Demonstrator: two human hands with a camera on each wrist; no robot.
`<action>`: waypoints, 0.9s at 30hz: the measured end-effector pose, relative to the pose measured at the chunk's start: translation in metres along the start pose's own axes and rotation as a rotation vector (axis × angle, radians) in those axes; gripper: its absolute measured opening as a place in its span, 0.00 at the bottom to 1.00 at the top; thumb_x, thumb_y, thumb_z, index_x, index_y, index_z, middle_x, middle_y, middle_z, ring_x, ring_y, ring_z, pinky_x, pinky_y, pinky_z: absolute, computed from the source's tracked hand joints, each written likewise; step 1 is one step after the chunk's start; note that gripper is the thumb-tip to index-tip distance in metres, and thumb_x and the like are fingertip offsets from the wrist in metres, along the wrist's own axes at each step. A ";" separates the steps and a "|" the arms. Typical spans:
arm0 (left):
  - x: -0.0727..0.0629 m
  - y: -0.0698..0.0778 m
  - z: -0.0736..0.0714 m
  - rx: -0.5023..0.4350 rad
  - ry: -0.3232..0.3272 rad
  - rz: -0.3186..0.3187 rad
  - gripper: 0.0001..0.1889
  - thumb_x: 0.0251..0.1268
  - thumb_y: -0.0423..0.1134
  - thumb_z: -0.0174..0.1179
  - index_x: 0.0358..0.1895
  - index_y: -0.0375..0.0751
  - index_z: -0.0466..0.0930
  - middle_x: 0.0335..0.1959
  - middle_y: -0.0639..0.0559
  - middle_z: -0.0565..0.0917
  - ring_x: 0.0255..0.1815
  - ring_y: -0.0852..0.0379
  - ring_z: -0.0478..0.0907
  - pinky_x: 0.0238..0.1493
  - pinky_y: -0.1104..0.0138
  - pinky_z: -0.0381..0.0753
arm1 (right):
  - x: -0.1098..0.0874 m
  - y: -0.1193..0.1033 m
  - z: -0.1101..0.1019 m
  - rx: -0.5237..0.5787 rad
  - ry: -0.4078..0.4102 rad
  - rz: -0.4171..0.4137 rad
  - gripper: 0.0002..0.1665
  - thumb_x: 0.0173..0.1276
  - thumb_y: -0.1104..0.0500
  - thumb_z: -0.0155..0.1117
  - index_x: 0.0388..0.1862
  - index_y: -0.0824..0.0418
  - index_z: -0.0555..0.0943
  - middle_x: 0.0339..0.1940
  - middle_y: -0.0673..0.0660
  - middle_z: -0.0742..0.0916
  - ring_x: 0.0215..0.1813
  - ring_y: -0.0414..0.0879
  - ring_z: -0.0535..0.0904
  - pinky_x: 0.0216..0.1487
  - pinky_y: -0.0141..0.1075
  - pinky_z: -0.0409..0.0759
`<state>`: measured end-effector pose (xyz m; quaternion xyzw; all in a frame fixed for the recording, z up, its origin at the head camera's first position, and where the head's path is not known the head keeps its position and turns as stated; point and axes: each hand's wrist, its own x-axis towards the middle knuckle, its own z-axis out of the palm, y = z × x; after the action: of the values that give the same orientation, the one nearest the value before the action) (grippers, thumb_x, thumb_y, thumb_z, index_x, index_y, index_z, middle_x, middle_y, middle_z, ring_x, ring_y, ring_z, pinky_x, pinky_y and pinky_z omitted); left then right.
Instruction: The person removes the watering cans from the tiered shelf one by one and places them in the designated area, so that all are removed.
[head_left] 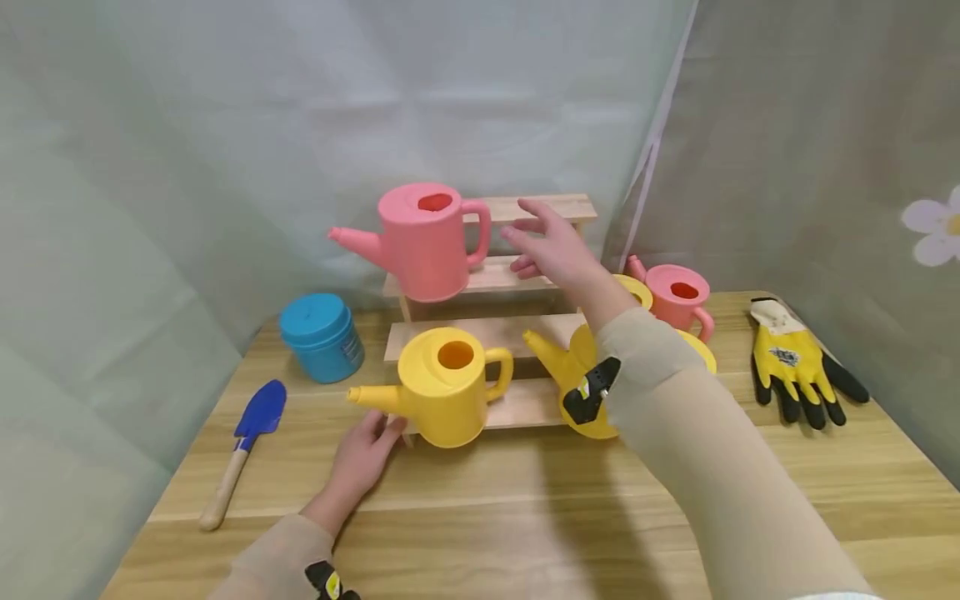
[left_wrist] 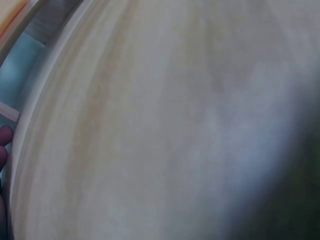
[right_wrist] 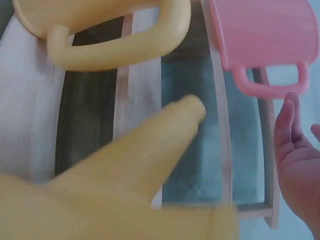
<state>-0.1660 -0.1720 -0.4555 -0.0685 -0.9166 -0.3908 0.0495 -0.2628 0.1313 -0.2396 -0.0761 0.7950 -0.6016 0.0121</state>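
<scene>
A stepped wooden rack [head_left: 525,406] stands at the table's back, its top tier high and its bottom tier low. A pink watering can [head_left: 427,250] sits on an upper tier, spout to the left. My right hand [head_left: 551,250] is raised beside its handle, fingers spread and holding nothing; the right wrist view shows the fingertips right by the pink handle [right_wrist: 270,90]. On the lowest tier is a yellow watering can [head_left: 447,408], its spout also leftward. My left hand [head_left: 363,454] holds the rack's lower left front corner, with the thumb at the board's end.
Another yellow watering can [head_left: 551,358] is at the rack's right, partly behind my right sleeve. More yellow cans and a pink one [head_left: 678,304] stand farther right. A blue tub [head_left: 322,337] and blue trowel [head_left: 251,442] are at left, yellow-black gloves [head_left: 795,358] at right.
</scene>
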 end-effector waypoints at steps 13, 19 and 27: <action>0.003 0.000 0.002 -0.010 0.016 0.022 0.21 0.70 0.56 0.48 0.50 0.43 0.74 0.45 0.38 0.82 0.50 0.40 0.77 0.50 0.46 0.72 | 0.022 -0.010 0.029 -0.005 0.004 -0.035 0.43 0.64 0.46 0.62 0.73 0.34 0.52 0.67 0.51 0.70 0.42 0.58 0.80 0.36 0.40 0.80; 0.003 0.004 0.006 0.005 0.004 0.009 0.18 0.70 0.57 0.47 0.42 0.46 0.74 0.29 0.48 0.79 0.36 0.50 0.75 0.41 0.52 0.74 | 0.030 -0.007 0.036 0.010 0.005 0.000 0.38 0.65 0.45 0.59 0.72 0.39 0.58 0.59 0.53 0.76 0.36 0.54 0.80 0.37 0.41 0.81; 0.003 0.006 0.006 -0.003 -0.010 0.024 0.21 0.70 0.56 0.47 0.49 0.43 0.74 0.44 0.39 0.82 0.48 0.42 0.77 0.48 0.47 0.73 | 0.025 -0.006 0.037 -0.010 0.077 -0.049 0.20 0.66 0.47 0.56 0.55 0.51 0.72 0.33 0.59 0.78 0.24 0.51 0.74 0.35 0.42 0.81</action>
<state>-0.1682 -0.1628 -0.4547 -0.0814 -0.9154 -0.3910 0.0493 -0.2824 0.0913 -0.2422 -0.0722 0.7957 -0.6004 -0.0336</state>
